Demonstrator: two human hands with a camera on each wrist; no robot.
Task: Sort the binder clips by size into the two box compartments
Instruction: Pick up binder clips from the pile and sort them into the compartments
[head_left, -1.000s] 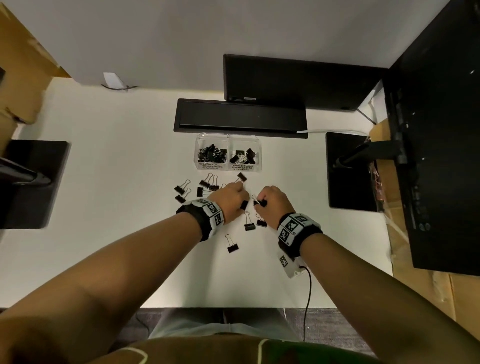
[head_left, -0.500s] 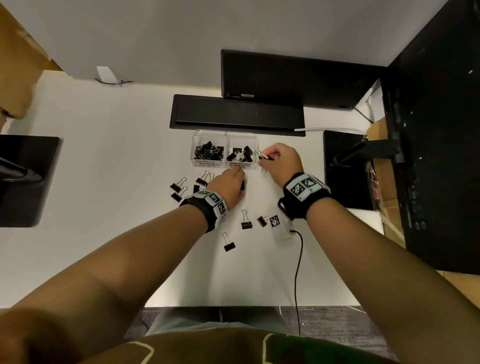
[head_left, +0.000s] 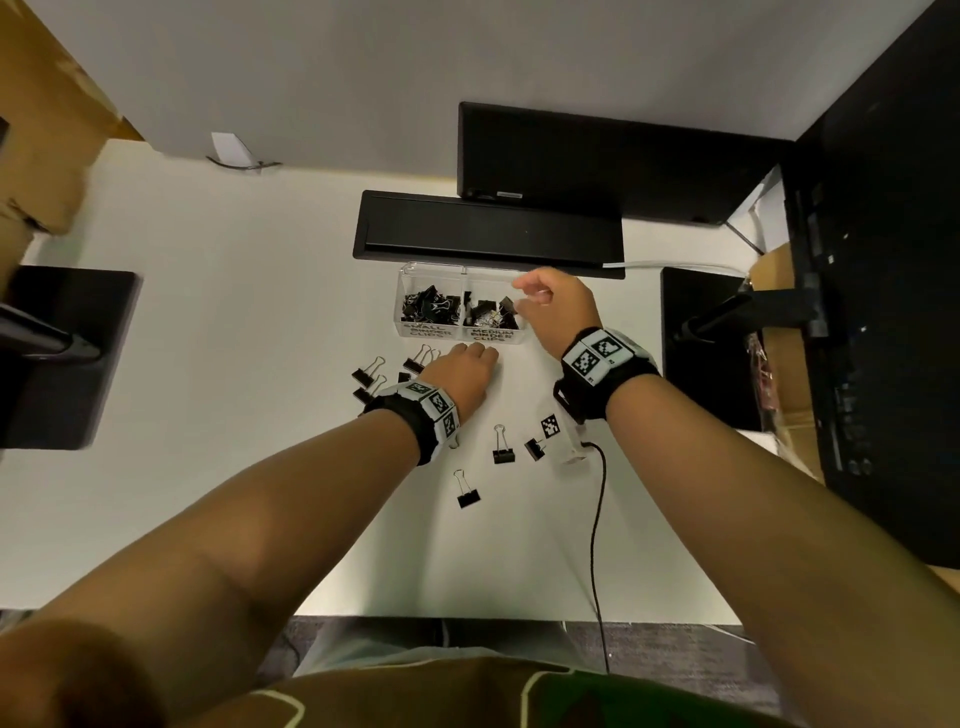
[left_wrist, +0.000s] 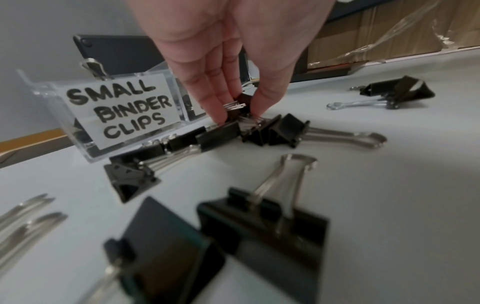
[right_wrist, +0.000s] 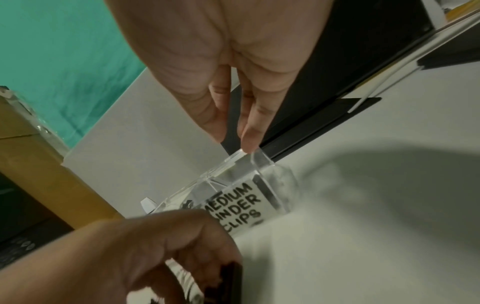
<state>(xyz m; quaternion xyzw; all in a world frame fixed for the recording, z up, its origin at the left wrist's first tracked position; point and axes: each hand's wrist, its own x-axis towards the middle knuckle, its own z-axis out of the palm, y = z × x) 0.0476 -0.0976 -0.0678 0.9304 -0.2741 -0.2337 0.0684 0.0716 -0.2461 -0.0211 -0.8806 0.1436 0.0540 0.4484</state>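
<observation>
A clear two-compartment box (head_left: 431, 268) stands at mid-table, labelled SMALL BINDER CLIPS on the left (left_wrist: 122, 111) and MEDIUM BINDER CLIPS on the right (right_wrist: 235, 207). Both compartments hold black clips. My left hand (head_left: 475, 356) is low on the table just in front of the box. In the left wrist view its thumb and fingers (left_wrist: 237, 114) pinch a small black binder clip (left_wrist: 242, 101) among several loose clips (left_wrist: 285, 129). My right hand (head_left: 522, 297) hovers over the medium compartment's right edge, its fingers (right_wrist: 221, 127) relaxed and empty.
More loose clips lie left of my left wrist (head_left: 368, 371) and nearer me (head_left: 503, 448), (head_left: 467, 492). A tagged block with a black cable (head_left: 597, 519) sits below my right wrist. A black tray (head_left: 488, 228) lies behind the box, monitor bases (head_left: 706, 338), (head_left: 62, 353) on either side.
My right hand carried a clip from the table up to the medium compartment and now holds nothing. My left hand slid forward toward the front of the box.
</observation>
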